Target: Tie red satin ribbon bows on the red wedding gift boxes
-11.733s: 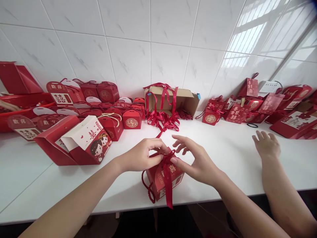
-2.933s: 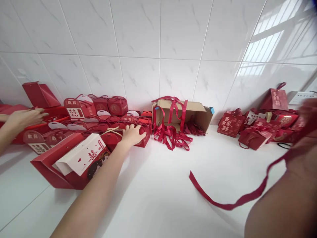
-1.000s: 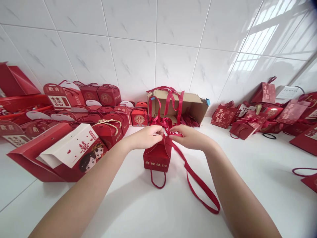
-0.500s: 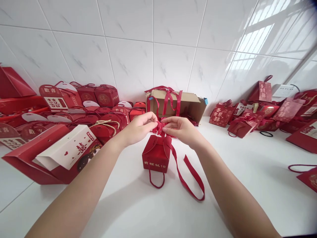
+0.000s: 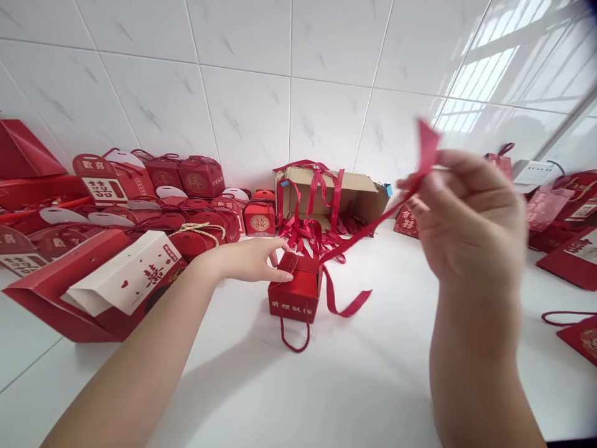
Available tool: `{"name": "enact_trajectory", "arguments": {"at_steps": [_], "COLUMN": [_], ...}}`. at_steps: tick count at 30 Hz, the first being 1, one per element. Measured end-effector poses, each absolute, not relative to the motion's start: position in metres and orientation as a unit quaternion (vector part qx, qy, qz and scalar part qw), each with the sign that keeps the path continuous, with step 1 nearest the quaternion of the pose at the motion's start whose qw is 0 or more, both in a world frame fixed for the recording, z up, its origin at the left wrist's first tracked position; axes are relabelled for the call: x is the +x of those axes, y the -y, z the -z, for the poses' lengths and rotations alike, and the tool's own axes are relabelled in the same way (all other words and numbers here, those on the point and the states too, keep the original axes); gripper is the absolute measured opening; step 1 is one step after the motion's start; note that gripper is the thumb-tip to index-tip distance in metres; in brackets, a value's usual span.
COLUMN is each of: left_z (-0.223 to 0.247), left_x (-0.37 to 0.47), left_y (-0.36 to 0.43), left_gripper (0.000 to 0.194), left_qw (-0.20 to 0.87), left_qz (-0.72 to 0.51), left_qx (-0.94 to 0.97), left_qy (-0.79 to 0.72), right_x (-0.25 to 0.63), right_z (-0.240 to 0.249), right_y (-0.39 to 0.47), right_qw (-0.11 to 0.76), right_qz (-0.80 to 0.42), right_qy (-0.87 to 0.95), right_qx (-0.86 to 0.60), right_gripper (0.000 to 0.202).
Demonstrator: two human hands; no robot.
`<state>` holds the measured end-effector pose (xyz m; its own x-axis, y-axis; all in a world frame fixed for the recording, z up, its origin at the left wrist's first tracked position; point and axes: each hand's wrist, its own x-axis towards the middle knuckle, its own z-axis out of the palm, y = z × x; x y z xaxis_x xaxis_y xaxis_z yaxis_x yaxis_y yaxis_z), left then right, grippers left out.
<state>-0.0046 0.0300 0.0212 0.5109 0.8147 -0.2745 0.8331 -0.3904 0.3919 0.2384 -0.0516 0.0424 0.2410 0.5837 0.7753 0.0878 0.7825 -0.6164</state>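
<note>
A small red gift box point(image 5: 293, 302) stands on the white surface, with gold characters on its front and a red cord handle hanging before it. My left hand point(image 5: 254, 258) grips its top flap from the left, thumb on the near side and fingers behind. Raised at the right, my right hand point(image 5: 471, 218) is closed on a red ribbon point(image 5: 368, 236), whose end sticks up above the fingers. That ribbon stretches down taut to the box top. Another loose ribbon length point(image 5: 349, 310) curls on the surface right of the box.
Behind lies an open cardboard box point(image 5: 361, 186) on its side, with tangled red ribbons point(image 5: 303, 230) spilling out. Many red gift boxes point(image 5: 200, 177) crowd the left; more red bags point(image 5: 571, 258) stand at the right, near a white power strip point(image 5: 536, 173).
My right hand has gone up and to the right, drawing the ribbon taut. My left hand has come down from the ribbon onto the box's top flap.
</note>
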Motion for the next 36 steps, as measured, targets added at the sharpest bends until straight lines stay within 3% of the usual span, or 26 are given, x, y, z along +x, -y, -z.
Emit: {"name": "enact_trajectory", "arguments": {"at_steps": [3,6,9,12,18,27,36], "left_z": [-0.02,-0.021,-0.024,-0.024,-0.017,-0.02,-0.018], "left_x": [-0.005,-0.005,-0.006,-0.007,-0.009,-0.003,0.001], "left_y": [-0.031,-0.032,-0.032,-0.033,-0.035,-0.029,-0.028], "left_gripper": [0.06,0.065,0.066,0.068,0.076,0.077,0.059], "left_qw": [0.252,0.279,0.299,0.301,0.426,0.44,0.448], "left_qz": [0.015,0.008,0.001,-0.01,-0.077,-0.046,-0.068], "left_qx": [0.832,0.824,0.818,0.81,0.763,0.746,0.765], "left_qy": [-0.495,-0.493,-0.49,-0.503,-0.48,-0.499,-0.457], "right_x": [0.242,0.241,0.233,0.22,0.196,0.194,0.193], "right_z": [-0.049,-0.047,-0.037,-0.021,0.002,0.011,0.007], "right_y": [0.067,0.062,0.04,0.015,-0.004,-0.007,-0.005], "right_qw": [0.764,0.733,0.627,0.502,0.344,0.289,0.254], "right_qz": [-0.131,-0.181,-0.294,-0.378,-0.398,-0.396,-0.388], "right_qy": [0.571,0.584,0.624,0.644,0.657,0.687,0.695], "right_qx": [-0.271,-0.298,-0.362,-0.436,-0.54,-0.536,-0.55], "right_gripper": [0.023,0.022,0.011,0.02,0.026,0.027,0.025]}}
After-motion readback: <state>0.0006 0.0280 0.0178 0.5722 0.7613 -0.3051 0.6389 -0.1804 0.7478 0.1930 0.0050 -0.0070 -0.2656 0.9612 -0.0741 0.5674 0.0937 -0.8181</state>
